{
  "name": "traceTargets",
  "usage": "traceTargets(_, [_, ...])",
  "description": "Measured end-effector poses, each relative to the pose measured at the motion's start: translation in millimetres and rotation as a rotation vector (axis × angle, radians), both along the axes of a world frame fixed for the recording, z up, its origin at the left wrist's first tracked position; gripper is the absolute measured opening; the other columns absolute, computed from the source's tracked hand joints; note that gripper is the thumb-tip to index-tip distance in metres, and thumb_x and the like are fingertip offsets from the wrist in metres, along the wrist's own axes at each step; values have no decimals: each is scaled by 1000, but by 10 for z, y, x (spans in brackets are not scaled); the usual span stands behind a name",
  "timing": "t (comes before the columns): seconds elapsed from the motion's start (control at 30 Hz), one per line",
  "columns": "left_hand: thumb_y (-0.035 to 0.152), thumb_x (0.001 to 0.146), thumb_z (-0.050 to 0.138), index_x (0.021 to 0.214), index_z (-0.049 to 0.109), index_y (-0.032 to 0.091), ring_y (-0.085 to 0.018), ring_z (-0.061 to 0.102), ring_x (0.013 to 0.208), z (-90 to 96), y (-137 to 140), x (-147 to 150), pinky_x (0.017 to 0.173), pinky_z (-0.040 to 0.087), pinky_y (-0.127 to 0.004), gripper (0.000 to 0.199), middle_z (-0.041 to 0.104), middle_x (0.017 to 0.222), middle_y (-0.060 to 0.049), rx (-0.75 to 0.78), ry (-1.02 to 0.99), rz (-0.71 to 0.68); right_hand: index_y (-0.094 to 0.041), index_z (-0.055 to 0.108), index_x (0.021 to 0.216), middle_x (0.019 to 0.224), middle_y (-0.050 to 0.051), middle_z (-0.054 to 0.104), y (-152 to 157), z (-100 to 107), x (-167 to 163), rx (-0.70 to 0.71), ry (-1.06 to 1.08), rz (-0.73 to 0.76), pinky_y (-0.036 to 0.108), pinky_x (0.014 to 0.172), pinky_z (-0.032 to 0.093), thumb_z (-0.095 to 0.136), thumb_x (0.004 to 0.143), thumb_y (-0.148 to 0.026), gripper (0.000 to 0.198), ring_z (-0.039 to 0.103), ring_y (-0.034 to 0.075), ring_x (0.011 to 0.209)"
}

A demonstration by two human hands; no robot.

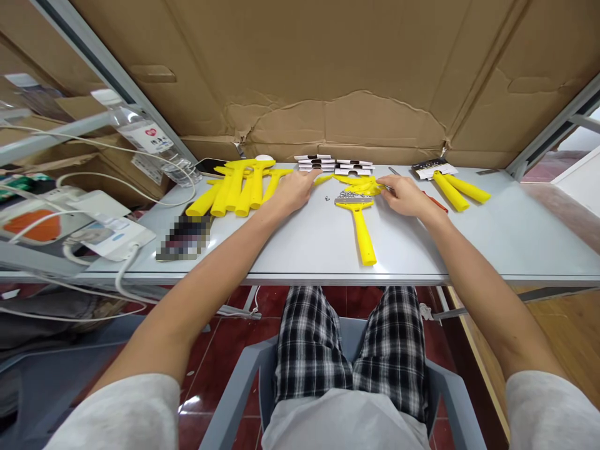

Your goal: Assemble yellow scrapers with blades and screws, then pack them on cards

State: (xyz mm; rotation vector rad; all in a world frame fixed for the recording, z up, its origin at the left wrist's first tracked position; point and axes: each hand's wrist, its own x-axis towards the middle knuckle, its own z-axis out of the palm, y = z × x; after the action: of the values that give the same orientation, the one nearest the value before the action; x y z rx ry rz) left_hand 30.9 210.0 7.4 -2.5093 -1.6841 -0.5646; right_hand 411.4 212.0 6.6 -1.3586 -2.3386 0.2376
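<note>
My left hand [297, 189] lies on the table with its fingers stretched forward, beside a small yellow plastic strip [322, 180] and in front of the stacked small boxes [315, 164]. The fingers of my right hand [404, 195] are pinched at the edge of a heap of yellow plastic strips [359, 185], seemingly on one of them. Between the hands a scraper [362, 234] with a yellow handle and metal head points its handle toward me. Small metal screws [350, 194] lie behind its head, partly covered by the strips.
Several yellow scraper handles [239, 187] are heaped on the left, near a phone [186, 236]. On the right are two more handles [462, 189], a black-and-white card pack [434, 167] and a red-handled tool [437, 201]. A water bottle [147, 134], power strip [110, 228] and cables stand left.
</note>
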Motion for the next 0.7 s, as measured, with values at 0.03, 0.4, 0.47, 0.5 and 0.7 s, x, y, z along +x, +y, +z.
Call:
traceTargets(0.03, [17,113,51,173,69,16,-43,82,132,7,3,-8,123,60,-60,62,89,137,-24,4,-33,14,-10,80,163,167,15,69,-18,14,-11,5,10,-2,55,149,53,54,108,-25,62,68,33,161])
traceTargets(0.4, [22,101,81,194,15,44,-25,92,104,-28,-300,487,99,80,-51,117,84,144,-13,-239,-1013,-299,-18,84,147,128,11,84,-476,204,-633,-104,576,169,33,104,71,82,101,-56,59,82,18,112])
traceTargets(0.47, [24,102,85,194,16,45,-27,92,107,-19,-399,601,98,81,-52,117,84,144,-12,-269,-1024,-339,-18,82,144,122,10,84,-516,195,-737,-225,675,217,32,99,71,91,93,-73,76,82,18,106])
traceTargets(0.5, [25,102,86,193,19,44,-27,92,108,-10,-436,634,98,81,-51,115,84,143,-12,-285,-1027,-353,-17,81,141,120,10,84,-527,187,-772,-278,715,229,33,97,71,95,87,-80,84,82,17,103])
traceTargets(0.7, [38,106,90,185,40,40,-26,92,101,103,-503,621,86,81,-45,93,86,131,-10,-314,-1041,-365,-18,74,136,117,9,82,-507,164,-769,-439,854,211,29,89,70,109,65,-86,105,80,16,99])
